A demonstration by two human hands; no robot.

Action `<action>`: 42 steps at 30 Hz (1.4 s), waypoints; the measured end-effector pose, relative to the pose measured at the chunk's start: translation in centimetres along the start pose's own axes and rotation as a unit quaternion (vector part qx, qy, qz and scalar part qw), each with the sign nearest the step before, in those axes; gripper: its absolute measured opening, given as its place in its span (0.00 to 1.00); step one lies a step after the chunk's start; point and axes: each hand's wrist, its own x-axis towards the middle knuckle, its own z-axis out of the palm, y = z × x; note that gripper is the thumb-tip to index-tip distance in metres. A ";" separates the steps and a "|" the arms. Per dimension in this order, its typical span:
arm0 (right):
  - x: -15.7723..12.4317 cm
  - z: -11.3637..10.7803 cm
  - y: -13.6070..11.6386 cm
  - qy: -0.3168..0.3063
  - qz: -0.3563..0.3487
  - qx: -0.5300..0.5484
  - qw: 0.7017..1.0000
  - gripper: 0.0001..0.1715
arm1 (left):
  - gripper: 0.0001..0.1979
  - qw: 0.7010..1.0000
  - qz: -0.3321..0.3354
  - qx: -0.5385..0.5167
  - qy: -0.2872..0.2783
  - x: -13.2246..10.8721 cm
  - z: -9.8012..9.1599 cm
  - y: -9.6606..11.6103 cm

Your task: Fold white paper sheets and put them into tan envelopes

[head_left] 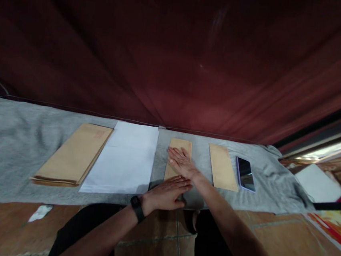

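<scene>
A brown envelope lies on the grey cloth straight ahead of me. My right hand rests flat on it, fingers stretched out and pointing away to the left. My left hand, with a black watch on its wrist, lies flat across the envelope's near end, fingers pointing right. Neither hand holds anything. The envelope's lower part is hidden under both hands.
To the left lie white paper sheets and a stack of brown envelopes. To the right are another brown envelope and a phone. A dark red curtain hangs behind. A paper scrap lies on the tiled floor.
</scene>
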 end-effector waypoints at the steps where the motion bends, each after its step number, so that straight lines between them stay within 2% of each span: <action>1: -0.5 0.0 -0.3 0.000 -0.004 0.006 1.000 0.32 | 0.33 1.000 -0.001 -0.020 -0.006 -0.1 -0.4 0.0; 6: -2.2 0.0 -1.0 -0.019 -0.021 0.031 0.999 0.31 | 0.23 0.985 -0.027 -0.162 -0.051 -0.8 -2.9 -0.1; 9: -3.1 0.3 -1.4 -0.030 -0.026 0.032 0.999 0.31 | 0.18 0.958 -0.065 -0.273 -0.057 -1.0 -4.2 -0.3; 11: -3.7 0.5 -1.8 -0.028 -0.040 0.035 0.998 0.32 | 0.14 0.936 -0.078 -0.342 -0.035 -0.8 -4.8 -0.4; 12: -4.0 0.6 -2.0 -0.024 -0.049 0.038 0.998 0.33 | 0.13 0.927 -0.086 -0.365 -0.001 -0.5 -4.9 -0.6; 14: -4.8 0.8 -2.6 -0.013 -0.063 0.044 0.997 0.32 | 0.13 0.916 -0.111 -0.367 0.118 0.1 -4.9 -1.1; 16: -5.5 0.8 -3.2 -0.003 -0.066 0.041 0.997 0.30 | 0.14 0.905 -0.144 -0.313 0.249 0.8 -4.6 -1.8; 17: -5.9 0.8 -3.5 -0.002 -0.068 0.036 0.997 0.29 | 0.14 0.901 -0.157 -0.278 0.294 1.0 -4.4 -2.1; 19: -6.6 0.8 -3.9 -0.004 -0.075 0.020 0.997 0.30 | 0.16 0.904 -0.175 -0.214 0.326 1.4 -3.7 -2.8; 20: -6.9 0.8 -4.0 -0.005 -0.080 0.010 0.997 0.30 | 0.18 0.913 -0.179 -0.186 0.316 1.5 -3.3 -3.0; 24: -8.0 1.4 -4.4 0.013 -0.099 -0.019 0.995 0.32 | 0.25 0.959 -0.171 -0.055 0.221 1.7 -1.3 -3.4; 27: -8.9 2.4 -4.7 0.042 -0.092 -0.040 0.994 0.35 | 0.27 0.972 -0.143 0.057 0.176 1.5 0.2 -3.3; 31: -10.0 3.5 -5.4 0.089 -0.085 -0.051 0.991 0.37 | 0.29 0.967 -0.127 0.169 0.144 1.3 1.1 -3.1; 35: -11.2 4.0 -6.0 0.125 -0.080 -0.047 0.988 0.34 | 0.31 0.958 -0.135 0.223 0.119 0.9 1.2 -2.7; 42: -13.2 3.8 -6.4 0.127 -0.013 -0.076 0.989 0.37 | 0.35 0.937 -0.116 0.301 0.135 -1.1 2.1 -2.0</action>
